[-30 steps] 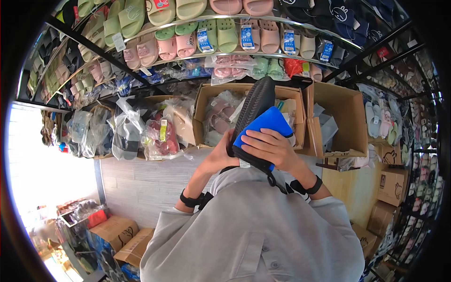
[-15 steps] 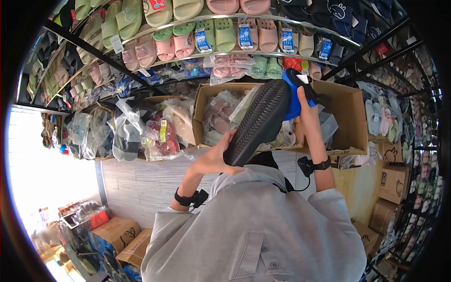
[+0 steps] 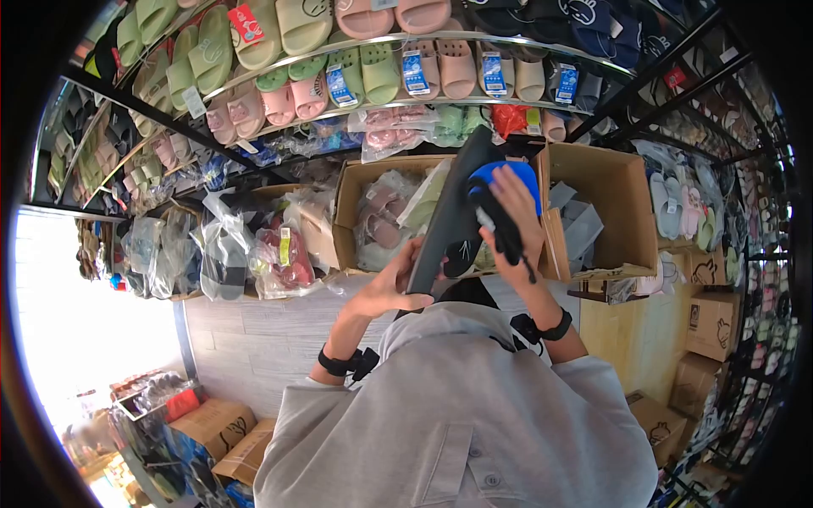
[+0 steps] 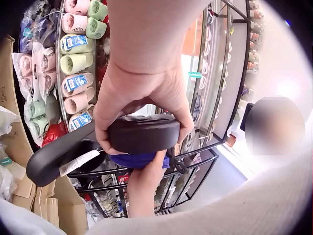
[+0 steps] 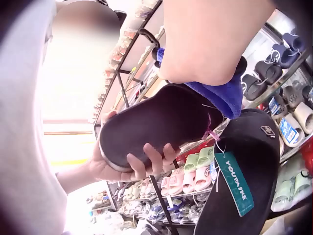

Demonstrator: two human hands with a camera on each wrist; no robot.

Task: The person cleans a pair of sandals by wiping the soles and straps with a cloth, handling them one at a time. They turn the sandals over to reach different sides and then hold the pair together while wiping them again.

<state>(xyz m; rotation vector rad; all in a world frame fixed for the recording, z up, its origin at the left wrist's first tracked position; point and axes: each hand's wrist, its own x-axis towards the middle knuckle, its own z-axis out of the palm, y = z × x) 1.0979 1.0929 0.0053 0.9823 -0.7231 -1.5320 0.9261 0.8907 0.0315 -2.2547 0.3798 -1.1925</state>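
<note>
My left hand (image 3: 388, 284) grips a black slipper (image 3: 449, 224) by its heel end, tilted upward in front of my chest. In the right wrist view its dark insole (image 5: 146, 125) faces the camera, with left fingertips over the edge. My right hand (image 3: 518, 212) holds a blue plush cleaning mitt (image 3: 527, 175) with a black strap, close against the slipper's upper part. A second black slipper (image 5: 242, 161), carrying a green paper tag (image 5: 235, 183), hangs beside the first in the right wrist view. A pinkish tie (image 5: 211, 128) shows between the two.
A cardboard box (image 3: 347, 216) of bagged slippers stands behind the hands, and another open box (image 3: 639, 216) stands to its right. Bagged slippers (image 3: 284, 254) lie to the left. Racks of coloured slippers (image 3: 381, 72) rise at the back. Cartons (image 3: 710, 326) stack at the right.
My right hand and the blue mitt swung out to the right of the slipper, then came back in beside it. The slipper has turned from sole showing to edge-on; my left hand keeps its heel.
</note>
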